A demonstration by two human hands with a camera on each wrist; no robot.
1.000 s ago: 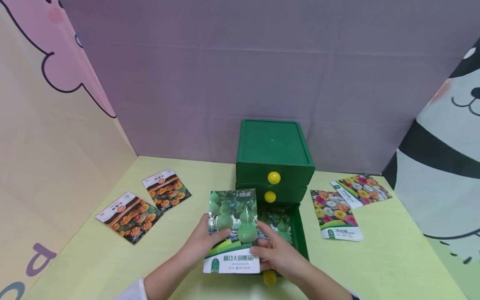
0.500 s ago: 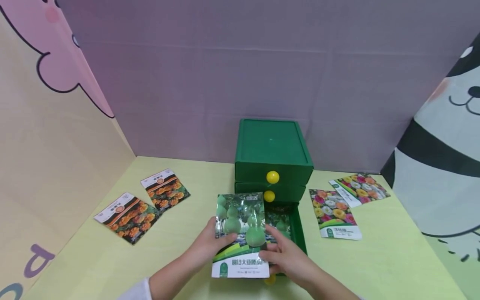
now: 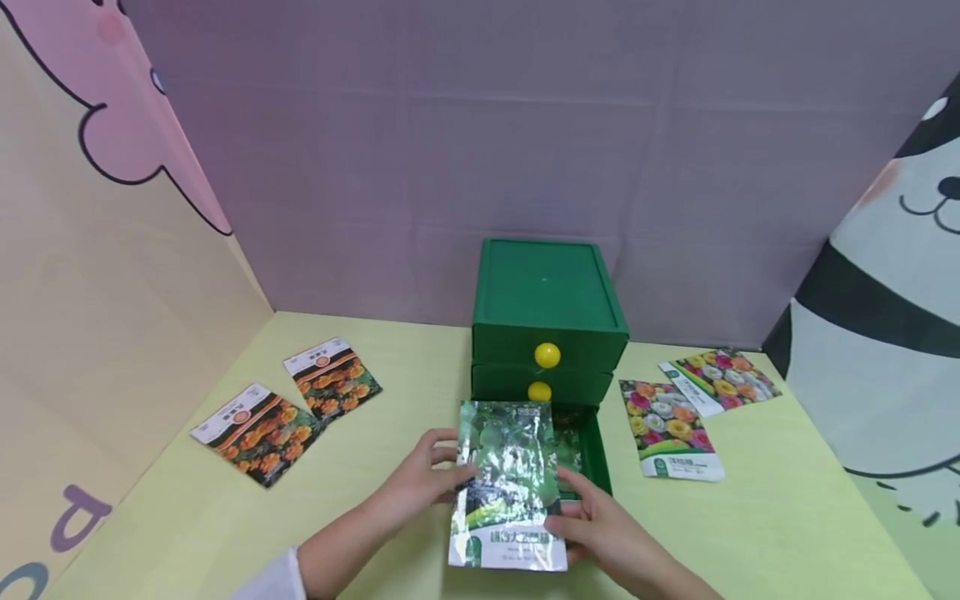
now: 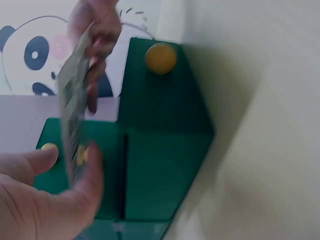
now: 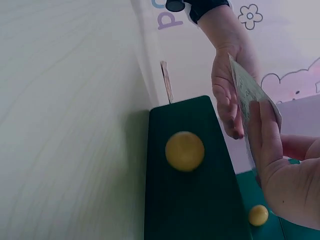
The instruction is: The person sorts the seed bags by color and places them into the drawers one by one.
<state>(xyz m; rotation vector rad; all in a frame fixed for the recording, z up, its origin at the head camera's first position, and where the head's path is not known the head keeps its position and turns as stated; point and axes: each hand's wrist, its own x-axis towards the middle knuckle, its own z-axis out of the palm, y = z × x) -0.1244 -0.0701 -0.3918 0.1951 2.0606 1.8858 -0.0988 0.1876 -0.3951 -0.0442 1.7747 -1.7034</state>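
Observation:
A glossy green gourd seed packet [image 3: 506, 492] is held up in front of the green drawer unit [image 3: 551, 283]. My right hand [image 3: 603, 525] pinches its right edge, thumb in front and fingers behind. On the opposite side my left hand [image 3: 416, 483] has its fingers spread by the packet's edge; in the left wrist view the thumb [image 4: 45, 159] stands apart from the packet [image 4: 72, 100]. Beneath, the bottom drawer [image 3: 597, 458] is pulled out, and another gourd packet [image 3: 567, 448] shows inside, partly hidden by the held one.
Two orange-flower seed packets [image 3: 258, 433] [image 3: 333, 379] lie on the table at left. At right lie two packets with mixed colourful flowers [image 3: 671, 425] [image 3: 727, 379]. Yellow round knobs [image 3: 547, 355] mark the drawers. A purple-grey cloth wall [image 3: 420, 167] rises behind.
The held gourd packet has moved right and slightly toward me, with both hands following. Its surface now catches glare, and the left fingers have spread away from its edge.

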